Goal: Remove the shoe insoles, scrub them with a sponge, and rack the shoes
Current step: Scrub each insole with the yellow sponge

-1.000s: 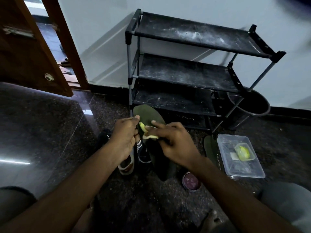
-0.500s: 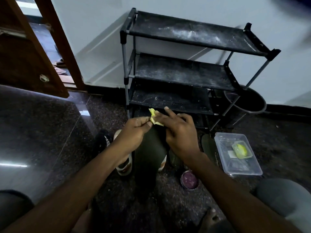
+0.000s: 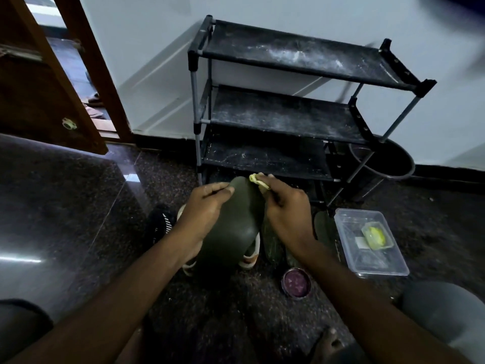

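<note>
Your hands have drawn apart, baring the green insole point(image 3: 232, 224) between them, held up before the rack point(image 3: 288, 116) with its long axis running away from you, rounded tip toward it, left hand point(image 3: 206, 208) gripping its left edge, right hand point(image 3: 287, 215) pinching the yellow sponge point(image 3: 258, 181) on that tip.

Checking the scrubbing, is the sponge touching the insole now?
Touching. The head view shows the right hand pinching the sponge against the tip of the insole, no gap.

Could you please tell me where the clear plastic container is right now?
The clear plastic container sits on the floor at the head view's right, beside the right hand, near the right end of the shoe rack.
</note>
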